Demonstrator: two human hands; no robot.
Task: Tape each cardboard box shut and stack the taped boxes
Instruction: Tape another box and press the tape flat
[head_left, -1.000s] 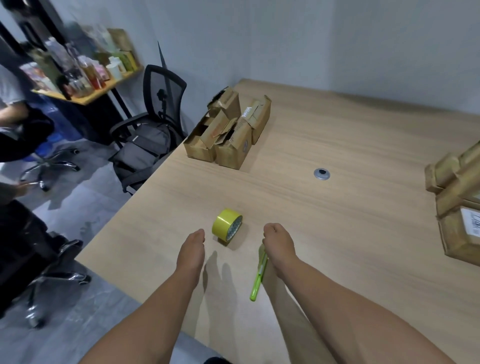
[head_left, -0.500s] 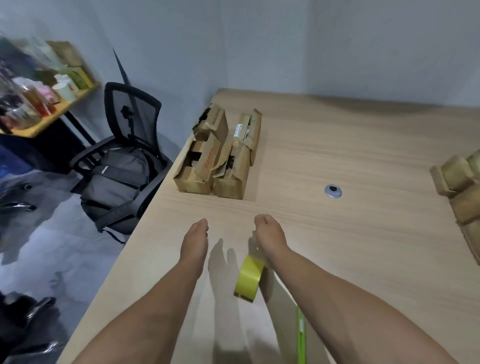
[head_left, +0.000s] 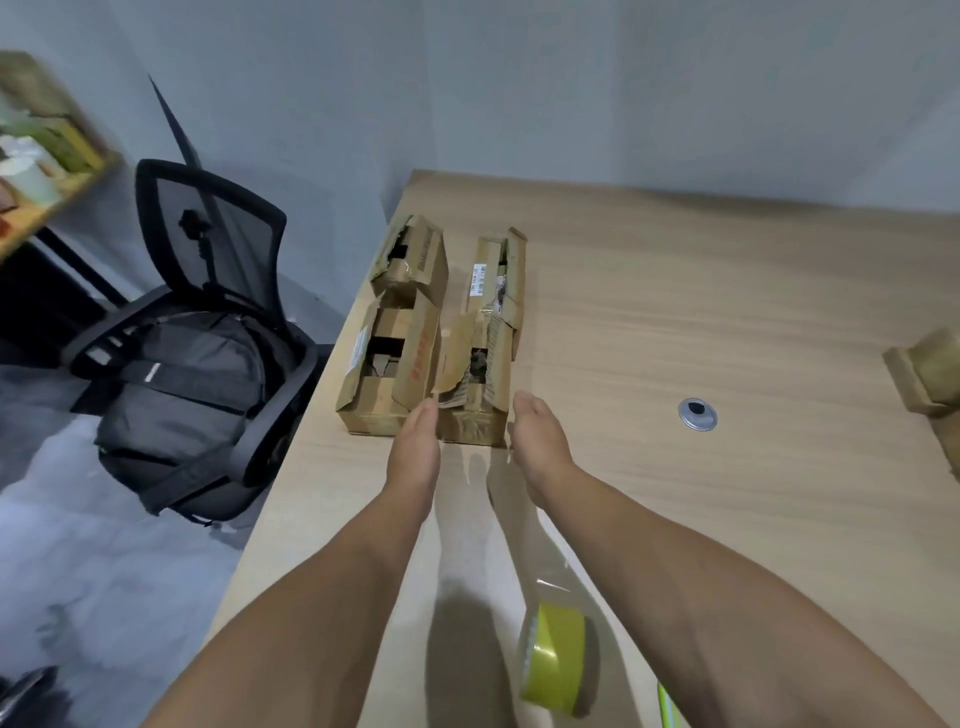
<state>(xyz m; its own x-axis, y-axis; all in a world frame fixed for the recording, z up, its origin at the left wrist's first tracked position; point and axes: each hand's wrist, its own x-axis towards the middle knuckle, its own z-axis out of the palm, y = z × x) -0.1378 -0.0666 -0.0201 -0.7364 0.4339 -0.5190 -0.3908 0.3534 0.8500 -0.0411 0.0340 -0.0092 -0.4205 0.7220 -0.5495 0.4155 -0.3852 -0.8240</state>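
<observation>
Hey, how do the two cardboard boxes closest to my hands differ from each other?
The near left box is wider, its flaps fairly flat round a rectangular gap; the near right box is narrower, with a torn flap curling up. The near left box shows red print; the near right box has wrinkled tape on its front. Both are brown cardboard, open, side by side on the table.

We've got battered brown cardboard boxes (head_left: 387, 364) in two touching rows at the pale wooden table's (head_left: 701, 312) left edge, flaps torn and gaping. Nearer us, the yellow roll of tape (head_left: 553, 657) stands on edge, well apart.
</observation>
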